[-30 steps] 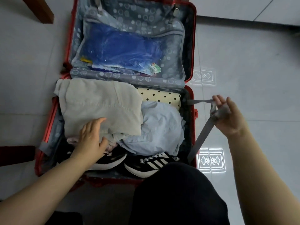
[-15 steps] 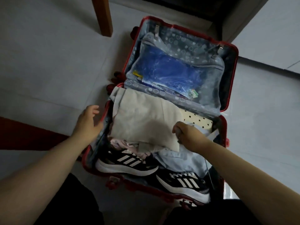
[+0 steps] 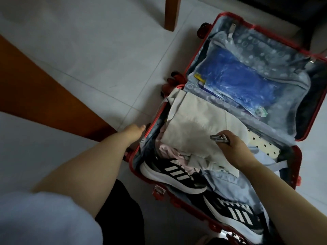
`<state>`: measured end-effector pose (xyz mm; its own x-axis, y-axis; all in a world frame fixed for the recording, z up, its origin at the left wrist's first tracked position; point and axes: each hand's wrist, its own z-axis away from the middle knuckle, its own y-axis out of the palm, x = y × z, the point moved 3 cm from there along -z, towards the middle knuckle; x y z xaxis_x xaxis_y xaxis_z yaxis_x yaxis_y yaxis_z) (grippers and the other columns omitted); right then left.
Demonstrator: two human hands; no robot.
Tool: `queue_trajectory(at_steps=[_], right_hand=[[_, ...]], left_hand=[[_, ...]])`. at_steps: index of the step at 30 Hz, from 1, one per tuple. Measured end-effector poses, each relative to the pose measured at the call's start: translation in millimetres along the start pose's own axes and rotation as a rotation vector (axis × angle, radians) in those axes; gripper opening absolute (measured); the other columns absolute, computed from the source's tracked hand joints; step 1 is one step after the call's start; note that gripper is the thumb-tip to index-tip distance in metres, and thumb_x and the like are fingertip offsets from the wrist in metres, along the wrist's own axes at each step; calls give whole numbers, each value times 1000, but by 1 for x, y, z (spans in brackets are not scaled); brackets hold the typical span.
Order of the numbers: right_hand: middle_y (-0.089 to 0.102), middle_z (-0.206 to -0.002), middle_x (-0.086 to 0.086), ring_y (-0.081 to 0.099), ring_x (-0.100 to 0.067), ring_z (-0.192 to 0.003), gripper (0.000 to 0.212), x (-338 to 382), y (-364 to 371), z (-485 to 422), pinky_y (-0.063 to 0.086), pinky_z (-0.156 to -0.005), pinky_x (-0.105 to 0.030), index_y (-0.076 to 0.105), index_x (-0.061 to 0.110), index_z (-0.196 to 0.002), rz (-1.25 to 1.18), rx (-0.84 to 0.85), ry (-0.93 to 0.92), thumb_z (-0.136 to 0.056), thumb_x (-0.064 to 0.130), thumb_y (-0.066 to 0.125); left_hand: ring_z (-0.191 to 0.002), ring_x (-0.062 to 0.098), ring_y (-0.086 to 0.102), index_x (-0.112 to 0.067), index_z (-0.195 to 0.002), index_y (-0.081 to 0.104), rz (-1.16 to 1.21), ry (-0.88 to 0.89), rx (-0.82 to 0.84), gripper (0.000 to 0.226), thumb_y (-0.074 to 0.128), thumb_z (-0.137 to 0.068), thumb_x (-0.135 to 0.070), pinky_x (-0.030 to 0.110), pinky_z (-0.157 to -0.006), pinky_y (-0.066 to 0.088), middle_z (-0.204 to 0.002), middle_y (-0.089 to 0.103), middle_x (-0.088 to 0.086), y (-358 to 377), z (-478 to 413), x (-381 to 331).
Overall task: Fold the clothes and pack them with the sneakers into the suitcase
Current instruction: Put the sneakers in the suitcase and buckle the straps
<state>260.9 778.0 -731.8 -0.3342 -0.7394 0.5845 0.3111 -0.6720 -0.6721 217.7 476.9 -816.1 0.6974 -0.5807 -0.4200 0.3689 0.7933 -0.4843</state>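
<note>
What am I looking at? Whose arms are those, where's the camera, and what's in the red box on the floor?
No machine here: the arms are a person's, and their two bare hands are the grips. The camera sits on the person's head and looks down, so you see what they see. The box is an open red hard-shell suitcase on the grey tiled floor. Inside lie a folded beige garment, a pale blue shirt and two black sneakers with white stripes. The lid's pocket holds a shiny blue plastic packet. The right grip pinches a grey strap buckle over the beige garment. The left grip reaches to the suitcase's left edge; its fingers are hidden, so I cannot tell what they do.
</note>
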Motion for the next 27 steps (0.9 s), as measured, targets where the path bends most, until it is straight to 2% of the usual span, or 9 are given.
queue_trajectory(at_steps=[2, 6, 9, 11, 15, 18, 20, 23, 27], right_hand=[[54, -74, 0, 47, -17, -66, 5, 2, 6, 0, 37, -60, -19, 54, 16, -90, 1, 17, 12, -89, 16, 59], [44, -56, 2, 43, -13, -55, 27, 9, 18, 3, 33, -54, -21, 48, 16, -68, 5, 47, -7, -88, 26, 62], [36, -52, 3, 38, -12, -51, 38, 13, 21, 7, 30, -53, -25, 38, 18, -61, -5, 65, 9, -90, 31, 59], [36, -53, 3, 38, -13, -52, 36, 13, 20, 8, 31, -54, -26, 38, 18, -64, -12, 67, 6, -90, 31, 58], [40, -60, 3, 39, -10, -55, 26, 9, 19, 10, 32, -56, -25, 34, 19, -76, -50, 99, 3, -91, 18, 55], [42, -64, 2, 41, -9, -59, 21, 7, 17, 11, 34, -59, -26, 32, 17, -81, -123, 125, -1, -95, 16, 48], [41, -66, 3, 40, -7, -59, 19, 7, 14, 11, 34, -59, -23, 32, 16, -85, -122, 125, -25, -97, 21, 45], [39, -66, 5, 38, -6, -57, 15, 8, 11, 10, 33, -58, -21, 38, 19, -87, -108, 143, -76, -96, 27, 47], [50, -72, 3, 47, -9, -64, 19, 4, 7, 9, 39, -64, -21, 54, 23, -106, -139, 141, -48, -89, 29, 61]], left_hand=[[-134, 34, 35, -1, -143, 28, -31, -130, 120, 58, 26, -101, -41, 43, -109, 32, -149, 30, 19, 5, -3, 9], [-127, 34, 44, -2, -135, 43, 99, -249, 222, 66, 30, -95, -54, 46, -106, 37, -141, 44, 16, 17, -26, 29], [-90, 29, 56, 0, -96, 57, 250, -203, 154, 34, 40, -99, -29, 35, -79, 43, -99, 56, 17, 20, -27, 18], [-72, 23, 49, -3, -84, 57, 366, -194, 129, 25, 41, -99, -15, 33, -71, 37, -85, 51, 13, 18, -21, 5], [-119, 28, 49, 3, -128, 48, 624, -106, 48, 33, 42, -96, -2, 36, -104, 35, -128, 51, 12, 12, -10, -25], [-89, 19, 63, 0, -110, 55, 837, 88, -113, 25, 38, -94, 7, 26, -85, 48, -124, 59, 16, 1, 5, -55], [-86, 15, 67, 5, -109, 51, 891, 181, -203, 19, 42, -94, 0, 21, -75, 52, -117, 64, 13, 0, 10, -66], [-88, 15, 66, 4, -118, 47, 654, 410, -111, 24, 43, -95, -2, 22, -73, 51, -114, 62, 8, 17, 31, -79], [-82, 7, 65, -12, -119, 62, 130, 709, -7, 30, 54, -91, -6, 11, -69, 46, -96, 67, -4, 47, 62, -79]])
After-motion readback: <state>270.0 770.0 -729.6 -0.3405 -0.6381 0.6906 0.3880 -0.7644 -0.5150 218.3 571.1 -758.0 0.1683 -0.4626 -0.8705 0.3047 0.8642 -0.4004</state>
